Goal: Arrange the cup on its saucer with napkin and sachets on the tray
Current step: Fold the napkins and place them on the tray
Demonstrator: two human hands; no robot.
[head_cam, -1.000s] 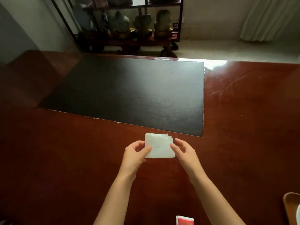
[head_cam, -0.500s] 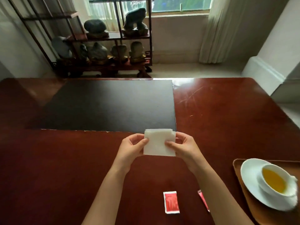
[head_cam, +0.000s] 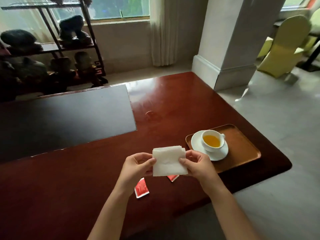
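A folded white napkin (head_cam: 168, 161) is held above the table between my left hand (head_cam: 136, 166) and my right hand (head_cam: 197, 164), each pinching one side edge. To the right, a brown tray (head_cam: 242, 149) carries a white saucer (head_cam: 197, 144) with a white cup (head_cam: 213, 141) of orange-yellow liquid standing on it. Two red sachets lie flat on the table under my hands: one red sachet (head_cam: 141, 187) by my left wrist, the other red sachet (head_cam: 172, 178) mostly hidden by the napkin.
The reddish wooden table (head_cam: 86, 179) has a dark inset panel (head_cam: 65, 118) at the left. Its right edge drops to a grey floor (head_cam: 277, 118). Behind stand a shelf of dark stones (head_cam: 52, 54), a white pillar (head_cam: 233, 40) and a yellow-covered chair (head_cam: 284, 45).
The view has swung to the right, bringing the tray, the cup on its saucer and both sachets fully into sight. The napkin stays held in both hands, now closer to the tray.
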